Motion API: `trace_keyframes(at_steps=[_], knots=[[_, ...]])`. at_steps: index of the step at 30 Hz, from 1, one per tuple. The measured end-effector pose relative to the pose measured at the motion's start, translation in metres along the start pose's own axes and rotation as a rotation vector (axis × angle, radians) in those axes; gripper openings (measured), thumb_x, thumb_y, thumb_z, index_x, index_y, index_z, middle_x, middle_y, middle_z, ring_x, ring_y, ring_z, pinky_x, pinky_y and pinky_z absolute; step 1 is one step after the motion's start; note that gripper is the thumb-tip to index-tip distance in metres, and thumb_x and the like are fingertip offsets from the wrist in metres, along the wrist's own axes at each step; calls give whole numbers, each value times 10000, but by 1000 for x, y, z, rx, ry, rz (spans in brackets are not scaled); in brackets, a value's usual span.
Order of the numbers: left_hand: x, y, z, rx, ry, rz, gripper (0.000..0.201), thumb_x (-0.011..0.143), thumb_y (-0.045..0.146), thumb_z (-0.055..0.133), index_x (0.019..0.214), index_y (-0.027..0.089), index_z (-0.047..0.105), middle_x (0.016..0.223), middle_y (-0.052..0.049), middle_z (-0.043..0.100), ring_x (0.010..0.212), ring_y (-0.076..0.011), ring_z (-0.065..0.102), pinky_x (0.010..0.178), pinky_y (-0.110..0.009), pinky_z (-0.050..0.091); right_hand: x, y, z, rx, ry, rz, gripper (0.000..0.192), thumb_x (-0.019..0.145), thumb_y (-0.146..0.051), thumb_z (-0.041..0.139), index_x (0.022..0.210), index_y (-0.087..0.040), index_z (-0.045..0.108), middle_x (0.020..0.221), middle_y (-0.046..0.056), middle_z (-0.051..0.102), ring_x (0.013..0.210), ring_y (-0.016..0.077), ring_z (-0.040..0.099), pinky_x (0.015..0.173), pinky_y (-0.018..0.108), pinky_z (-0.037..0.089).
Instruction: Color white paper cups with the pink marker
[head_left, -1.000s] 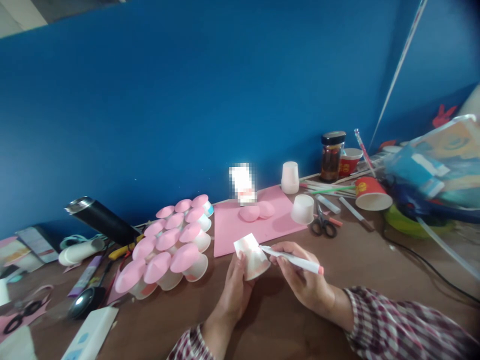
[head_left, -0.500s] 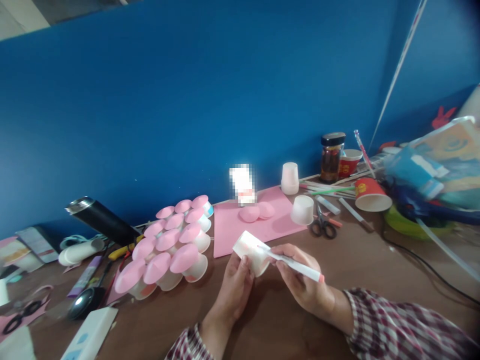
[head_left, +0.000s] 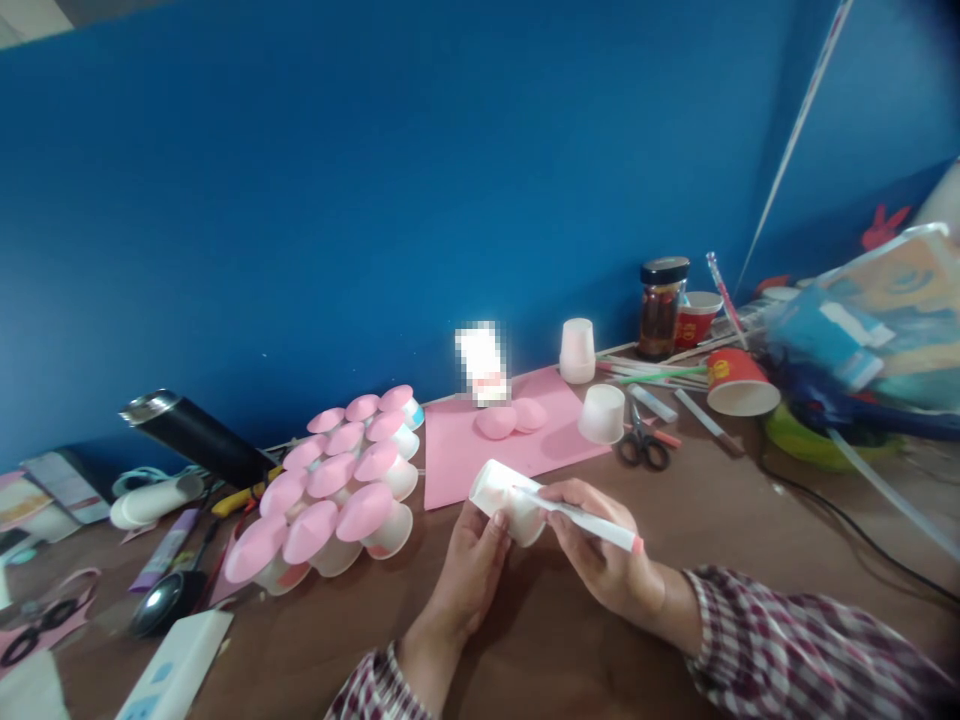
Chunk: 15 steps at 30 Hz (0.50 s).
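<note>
A blue wall (head_left: 375, 180) is fronted by a desk (head_left: 562, 650). Pink-capped cups (head_left: 332, 475) are ranged at left, and beside them a pink sheet (head_left: 450, 460) is spread. In front of the sheet, a white cup (head_left: 491, 485) is held tilted by the left hand (head_left: 474, 565), closed round it. A marker (head_left: 607, 530) is pinched in the right hand (head_left: 604, 565), its tip at the cup's side.

We see a large blue wall (head_left: 360, 180), which rises behind a brown tabletop (head_left: 585, 660). At the right, a thin pale strip (head_left: 796, 140) slants downward against the blue. Above the wall's upper left edge, we notice a pale area (head_left: 22, 24). The far upper right corner is quite dark.
</note>
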<state>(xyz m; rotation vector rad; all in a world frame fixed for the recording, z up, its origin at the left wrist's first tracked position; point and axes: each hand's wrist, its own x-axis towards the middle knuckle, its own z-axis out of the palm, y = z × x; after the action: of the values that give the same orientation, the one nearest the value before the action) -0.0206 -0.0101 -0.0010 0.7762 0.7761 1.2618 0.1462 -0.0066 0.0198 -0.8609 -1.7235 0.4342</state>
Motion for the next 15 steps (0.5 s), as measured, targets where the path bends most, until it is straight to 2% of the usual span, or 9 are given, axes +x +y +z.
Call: trace_keyframes(at_steps=[15], knots=[[1, -2, -1, 8, -1, -3, 307, 804, 336, 698, 1062, 180, 636, 1119, -97, 676, 1067, -248, 615, 999, -419, 411, -1, 1, 0, 3, -15, 34, 112, 928, -209, 512, 1006, -203, 592, 848, 60, 704, 743, 178, 693, 699, 278, 568]])
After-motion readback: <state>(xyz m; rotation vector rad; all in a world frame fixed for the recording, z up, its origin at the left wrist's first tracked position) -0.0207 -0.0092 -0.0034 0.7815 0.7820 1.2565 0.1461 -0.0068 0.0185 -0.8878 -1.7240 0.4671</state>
